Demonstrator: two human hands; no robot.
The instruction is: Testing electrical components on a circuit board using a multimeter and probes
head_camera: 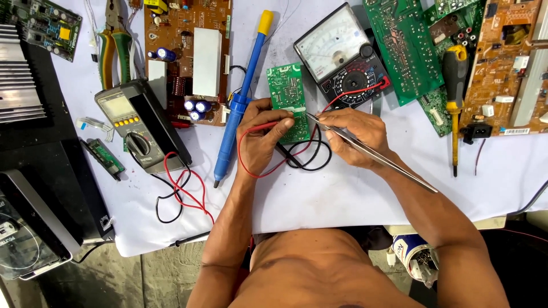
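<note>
While much of the bench's left edge is cut off, a black finned heat sink (20,74) and a dark case (40,217) show only in part there. Next come green-handled pliers (114,54), whose jaws run out of frame at the top, and a grey digital multimeter (134,122) with red and black leads looping off the table edge. A brown circuit board (188,57) lies behind a blue desoldering pump (240,102). The left hand (262,140) is curled shut on a red test probe (274,124), pressing its tip to a small green circuit board (287,94) at table centre; the lower part of that board is hidden under the fingers. The right hand (357,137) pinches long metal tweezers (371,151), tips touching the same board; what they grip is too small to make out. Behind sit an analog multimeter (342,54), a yellow-and-black screwdriver (455,97) and further boards cropped at the right edge.
</note>
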